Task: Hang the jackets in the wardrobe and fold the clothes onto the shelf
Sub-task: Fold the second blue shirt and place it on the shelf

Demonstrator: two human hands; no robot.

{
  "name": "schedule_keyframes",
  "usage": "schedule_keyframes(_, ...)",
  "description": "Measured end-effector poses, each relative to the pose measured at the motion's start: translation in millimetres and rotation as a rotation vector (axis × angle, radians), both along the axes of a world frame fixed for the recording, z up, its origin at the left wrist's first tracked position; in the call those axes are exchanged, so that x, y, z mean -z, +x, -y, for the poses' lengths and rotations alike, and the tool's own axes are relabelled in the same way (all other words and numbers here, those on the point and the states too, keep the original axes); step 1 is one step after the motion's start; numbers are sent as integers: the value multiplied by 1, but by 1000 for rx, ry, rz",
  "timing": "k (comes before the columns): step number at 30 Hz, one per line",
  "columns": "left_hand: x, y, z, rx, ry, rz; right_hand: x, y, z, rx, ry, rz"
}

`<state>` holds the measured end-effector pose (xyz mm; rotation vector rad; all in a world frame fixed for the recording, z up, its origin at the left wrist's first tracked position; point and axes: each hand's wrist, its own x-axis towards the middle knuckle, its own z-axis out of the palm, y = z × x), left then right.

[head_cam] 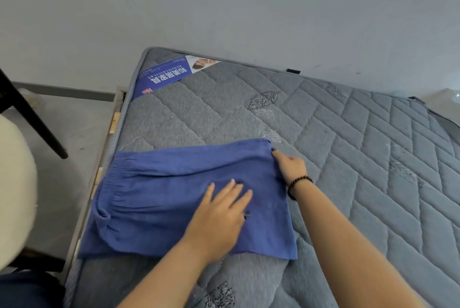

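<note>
Blue shorts (154, 198) with an elastic waistband on the left lie flat on the grey quilted mattress (348, 158), near its left edge. My left hand (221, 213) presses flat on the middle of the cloth with straight fingers. My right hand (290, 164), with a dark bead bracelet on its wrist, pinches the far right corner of the shorts at the hem.
A blue printed label (164, 76) lies at the mattress's far left corner. Left of the bed are bare grey floor, a black chair leg (32, 113) and a cream cushion (15, 188). A grey wall stands behind the bed.
</note>
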<state>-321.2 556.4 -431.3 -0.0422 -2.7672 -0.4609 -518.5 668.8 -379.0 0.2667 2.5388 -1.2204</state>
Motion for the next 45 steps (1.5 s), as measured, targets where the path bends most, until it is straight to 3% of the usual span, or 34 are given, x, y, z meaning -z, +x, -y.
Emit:
schedule_keyframes(3, -4, -7, 32, -136, 7, 32, 8, 31, -20, -95, 1, 4)
schedule_keyframes(6, 4, -4, 51, -210, -15, 228, 12, 46, -27, -166, 28, -9)
schedule_keyframes(11, 3, -4, 60, -133, -46, 434, 5, 49, -15, -355, 212, -41)
schedule_keyframes(14, -6, 9, 69, -84, 52, 379, -2, 51, -9, -421, 240, -21)
schedule_keyframes(17, -23, 23, 77, -156, 457, 249, -8, 56, -8, -393, 208, -18)
schedule_keyframes(19, -40, 26, 83, -273, 828, 190, -16, 62, -3, -382, 180, -33)
schedule_keyframes(21, -49, 27, 94, -411, 1064, 122, -28, 71, 11, -403, 169, -77)
schedule_keyframes(26, -55, 46, 129, -677, 1745, 131, -55, 108, 80, -606, 177, -245)
schedule_keyframes(30, -59, 75, 153, -706, 1918, 140, -53, 153, 155, -783, 175, -316)
schedule_keyframes(35, -69, 98, 169, -818, 1881, 175, -33, 217, 211, -907, 71, -84)
schedule_keyframes(39, -64, 104, 178, -875, 1517, 138, -20, 239, 204, -673, -408, 274)
schedule_keyframes(41, -58, 104, 179, -843, 1285, 143, -11, 240, 186, -638, -517, 173)
schedule_keyframes(45, -44, 98, 174, -864, 1000, 120, -4, 220, 146, -516, -331, -306)
